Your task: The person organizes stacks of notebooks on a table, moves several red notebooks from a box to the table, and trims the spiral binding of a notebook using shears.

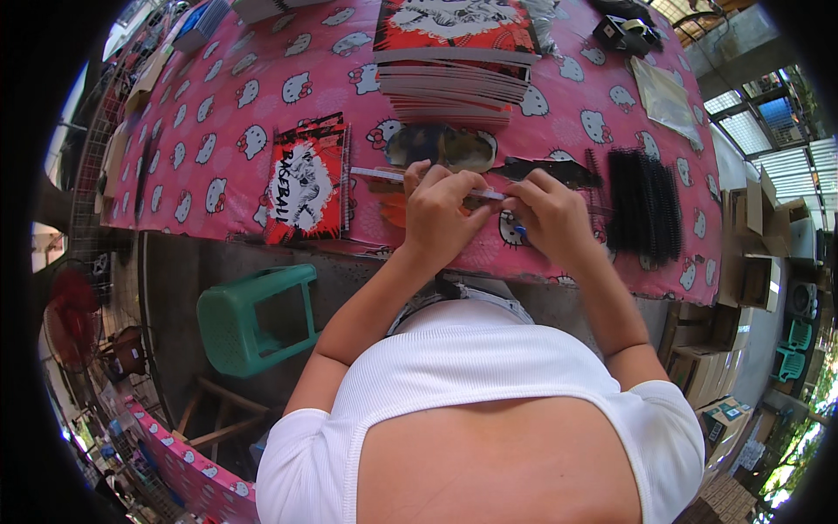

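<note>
My left hand is closed around a thin white-edged strip, which may be a notebook seen edge-on. At the strip's right end, the fingers of my right hand are pinched together; what they grip is hidden. A small blue piece shows below those fingers, its kind unclear. Left of my hands lies a notebook with a red, white and black cover. Beyond them rises a tall stack of similar notebooks. Black spiral binding coils lie bunched to the right of my right hand.
A pink cartoon-cat cloth covers the table. A clear plastic packet and a black tape dispenser lie at the far right. Below the table's left front edge is a green plastic stool. Cardboard boxes stand off to the right.
</note>
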`<act>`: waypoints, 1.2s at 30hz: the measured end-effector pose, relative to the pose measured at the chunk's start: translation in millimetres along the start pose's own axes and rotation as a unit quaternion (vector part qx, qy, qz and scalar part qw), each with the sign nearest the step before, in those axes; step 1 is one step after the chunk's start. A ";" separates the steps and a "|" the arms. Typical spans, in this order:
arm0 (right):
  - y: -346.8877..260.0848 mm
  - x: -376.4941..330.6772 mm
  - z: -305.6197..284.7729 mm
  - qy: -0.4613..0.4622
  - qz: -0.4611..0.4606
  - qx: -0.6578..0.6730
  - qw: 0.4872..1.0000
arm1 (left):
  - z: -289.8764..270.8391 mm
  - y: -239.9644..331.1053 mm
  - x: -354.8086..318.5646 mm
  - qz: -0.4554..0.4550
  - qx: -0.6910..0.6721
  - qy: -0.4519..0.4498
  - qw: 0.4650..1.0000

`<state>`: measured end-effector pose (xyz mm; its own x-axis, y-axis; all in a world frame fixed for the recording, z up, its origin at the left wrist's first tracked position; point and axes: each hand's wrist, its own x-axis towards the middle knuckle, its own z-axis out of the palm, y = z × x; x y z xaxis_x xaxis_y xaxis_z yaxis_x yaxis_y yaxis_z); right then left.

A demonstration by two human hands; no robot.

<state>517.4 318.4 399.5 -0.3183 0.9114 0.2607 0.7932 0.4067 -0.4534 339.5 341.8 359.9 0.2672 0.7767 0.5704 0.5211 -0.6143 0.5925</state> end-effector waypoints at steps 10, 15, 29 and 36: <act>78.6 90.5 86.6 -0.157 -0.126 -0.137 0.970 | -13.4 0.4 6.4 0.015 0.023 0.026 0.999; 78.7 53.5 58.6 -0.029 0.050 0.098 0.993 | -25.6 -14.2 -3.8 0.008 0.077 0.009 0.997; 99.8 36.8 31.2 -0.081 0.044 0.182 0.979 | -23.2 -21.4 2.3 -0.043 0.009 -0.032 0.999; 66.1 56.6 24.0 -0.059 0.019 0.318 0.946 | -55.3 -39.2 13.6 -0.070 0.124 -0.046 0.989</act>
<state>539.4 398.4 363.8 -0.3816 0.9114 0.1543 0.3442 0.2951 -0.8913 277.9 368.7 375.9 0.2453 0.8676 0.4326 0.7378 -0.4566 0.4971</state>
